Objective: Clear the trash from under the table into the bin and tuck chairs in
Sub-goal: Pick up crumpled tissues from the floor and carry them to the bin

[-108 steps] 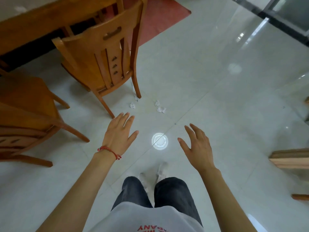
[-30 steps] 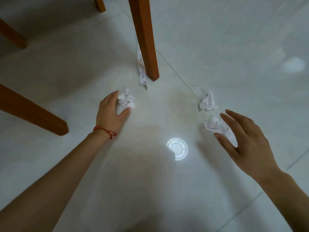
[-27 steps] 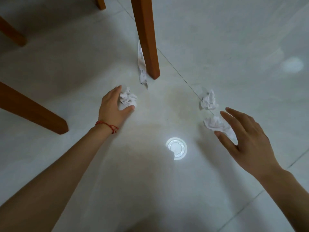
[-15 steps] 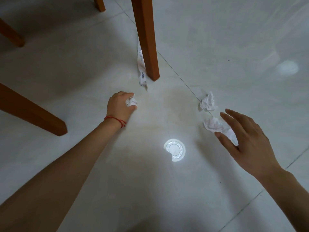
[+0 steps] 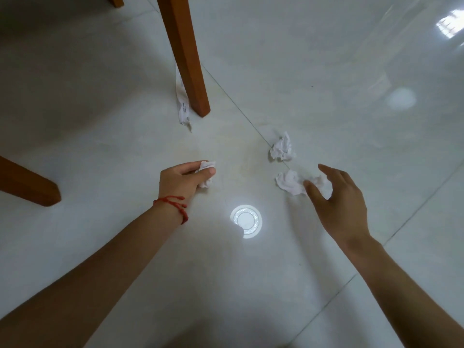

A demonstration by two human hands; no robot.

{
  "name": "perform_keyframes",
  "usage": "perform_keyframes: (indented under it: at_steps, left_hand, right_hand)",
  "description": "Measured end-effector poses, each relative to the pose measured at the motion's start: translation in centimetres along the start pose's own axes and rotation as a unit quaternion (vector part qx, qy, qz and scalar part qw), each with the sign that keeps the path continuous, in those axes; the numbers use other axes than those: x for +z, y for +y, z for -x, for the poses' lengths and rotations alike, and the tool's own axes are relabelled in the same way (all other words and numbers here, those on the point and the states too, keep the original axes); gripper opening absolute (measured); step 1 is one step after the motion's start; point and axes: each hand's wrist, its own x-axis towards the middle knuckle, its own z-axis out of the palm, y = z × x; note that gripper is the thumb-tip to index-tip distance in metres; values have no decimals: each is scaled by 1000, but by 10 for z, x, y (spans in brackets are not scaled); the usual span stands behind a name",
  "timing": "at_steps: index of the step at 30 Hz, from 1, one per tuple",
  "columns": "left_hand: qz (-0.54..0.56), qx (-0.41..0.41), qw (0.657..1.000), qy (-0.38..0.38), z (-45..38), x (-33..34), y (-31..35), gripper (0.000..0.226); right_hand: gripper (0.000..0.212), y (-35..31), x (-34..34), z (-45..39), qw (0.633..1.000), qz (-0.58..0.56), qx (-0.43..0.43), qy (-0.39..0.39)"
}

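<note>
My left hand, with a red string at the wrist, is shut on a crumpled white paper ball just above the pale tiled floor. My right hand hovers open with fingers spread, its thumb and fingertips at a second crumpled paper wad lying on the floor. A third crumpled paper lies a little farther away, on a tile joint. A long white paper strip lies against the foot of a wooden chair leg.
Another wooden chair leg slants in from the left edge, and a third leg end shows at the top. A round bright light reflection sits on the glossy floor between my arms.
My left hand closed around the left paper ball and drew it back toward me. My right hand moved forward onto the nearer right-hand wad.
</note>
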Motion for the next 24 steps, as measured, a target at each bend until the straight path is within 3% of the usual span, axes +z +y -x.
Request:
perform_keyframes:
  at_steps: [3, 9, 16, 20, 24]
  left_hand:
    - [23, -18, 1000, -12, 7, 13, 0, 18]
    - [41, -23, 998, -29, 12, 19, 3, 11]
    - [56, -48, 997, -21, 17, 16, -4, 13]
    - [49, -49, 998, -13, 18, 12, -6, 15]
    - [36, -42, 998, -4, 16, 12, -8, 17]
  right_hand:
    - [54, -5, 8, -5, 998, 11, 52, -31]
    - [57, -17, 28, -7, 995, 30, 64, -65]
    - [32, -15, 49, -17, 998, 54, 13, -40]
    - [22, -15, 51, -18, 999, -42, 0, -18]
    - [35, -16, 50, -20, 984, -163, 54, -43]
